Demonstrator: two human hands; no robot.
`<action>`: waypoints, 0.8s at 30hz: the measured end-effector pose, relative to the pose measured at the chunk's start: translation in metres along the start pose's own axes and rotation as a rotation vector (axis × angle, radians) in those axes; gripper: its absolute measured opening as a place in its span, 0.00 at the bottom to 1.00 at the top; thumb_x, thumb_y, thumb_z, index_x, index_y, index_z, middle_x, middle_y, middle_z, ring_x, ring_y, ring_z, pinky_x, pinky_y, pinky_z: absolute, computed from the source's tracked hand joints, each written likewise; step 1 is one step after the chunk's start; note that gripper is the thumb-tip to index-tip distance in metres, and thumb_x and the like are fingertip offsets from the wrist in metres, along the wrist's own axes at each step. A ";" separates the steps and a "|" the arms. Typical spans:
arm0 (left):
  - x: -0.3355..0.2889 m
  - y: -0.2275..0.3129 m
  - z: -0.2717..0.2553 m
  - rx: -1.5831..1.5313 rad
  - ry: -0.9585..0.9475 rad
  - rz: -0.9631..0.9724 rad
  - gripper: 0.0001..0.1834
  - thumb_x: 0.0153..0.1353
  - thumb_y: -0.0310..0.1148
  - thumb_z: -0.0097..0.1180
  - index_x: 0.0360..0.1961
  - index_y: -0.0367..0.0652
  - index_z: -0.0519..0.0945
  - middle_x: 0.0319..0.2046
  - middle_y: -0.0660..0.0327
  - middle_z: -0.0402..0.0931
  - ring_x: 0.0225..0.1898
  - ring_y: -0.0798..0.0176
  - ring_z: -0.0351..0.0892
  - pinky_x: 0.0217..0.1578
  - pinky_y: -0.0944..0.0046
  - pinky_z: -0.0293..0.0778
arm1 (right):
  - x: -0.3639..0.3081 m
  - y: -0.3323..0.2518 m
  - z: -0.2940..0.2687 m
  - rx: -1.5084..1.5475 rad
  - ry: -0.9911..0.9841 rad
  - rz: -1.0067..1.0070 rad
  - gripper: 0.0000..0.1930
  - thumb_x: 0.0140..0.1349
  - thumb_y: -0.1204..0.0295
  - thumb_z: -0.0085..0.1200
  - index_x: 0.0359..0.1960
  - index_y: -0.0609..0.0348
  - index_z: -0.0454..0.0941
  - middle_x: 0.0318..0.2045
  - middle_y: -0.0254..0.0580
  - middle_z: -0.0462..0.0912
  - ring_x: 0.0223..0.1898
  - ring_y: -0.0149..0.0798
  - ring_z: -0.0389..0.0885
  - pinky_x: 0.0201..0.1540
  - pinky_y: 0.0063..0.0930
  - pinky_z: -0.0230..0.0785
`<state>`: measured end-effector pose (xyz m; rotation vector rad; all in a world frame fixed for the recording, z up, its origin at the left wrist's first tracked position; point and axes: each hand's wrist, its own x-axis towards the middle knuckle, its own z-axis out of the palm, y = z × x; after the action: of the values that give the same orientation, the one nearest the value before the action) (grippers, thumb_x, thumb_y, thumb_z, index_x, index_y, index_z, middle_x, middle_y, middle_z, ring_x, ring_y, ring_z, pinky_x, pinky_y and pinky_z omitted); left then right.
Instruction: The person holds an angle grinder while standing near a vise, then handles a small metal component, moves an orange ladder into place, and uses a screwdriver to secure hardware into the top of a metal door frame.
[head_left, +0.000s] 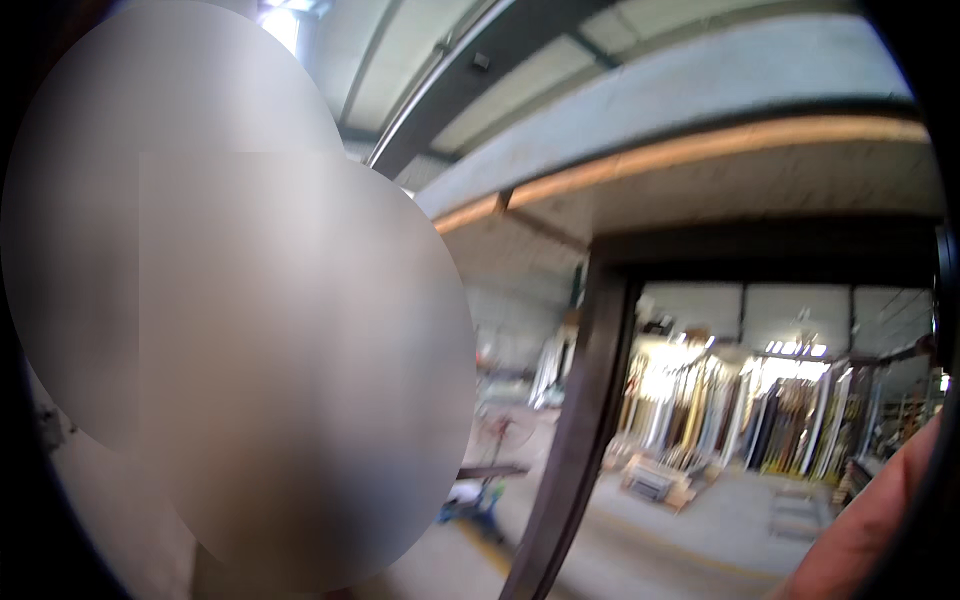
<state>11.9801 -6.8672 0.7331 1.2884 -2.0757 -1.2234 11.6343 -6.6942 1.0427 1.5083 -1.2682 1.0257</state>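
1. Head view, grip: my right arm (870,525) shows at 4 o'clock, bare and cut off by the rim; I cannot tell whether its fingers are open or closed on anything. My left hand is out of sight
2. Head view, nearest thing: the dark frame (570,440) runs from 3 to 5 o'clock, its post leaning; contact with me is unclear
3. Head view, risks: a smooth blur covers 9 o'clock, so I could bump something unseen there; if the frame is loose, a careless tilt could knock it against the pale overhead slab (700,80) at 1 o'clock
4. Head view, containers: I make out no closed one; upright lengths (800,420) stand crowded beyond the opening towards 4 o'clock, and the low stack (655,485) near 5 o'clock shows no readable contents
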 end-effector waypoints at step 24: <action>0.074 0.140 -0.025 -0.763 0.024 0.476 0.20 0.68 0.38 0.52 0.24 0.32 0.80 0.21 0.58 0.77 0.26 0.66 0.72 0.31 0.64 0.70 | -0.059 -0.061 0.106 0.614 0.069 0.044 0.34 0.55 0.67 0.66 0.61 0.68 0.64 0.54 0.59 0.74 0.54 0.54 0.76 0.58 0.42 0.67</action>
<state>11.8904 -6.9163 0.8561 0.4301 -1.5042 -1.5168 11.6918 -6.7763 0.9511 1.8765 -0.9821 1.5784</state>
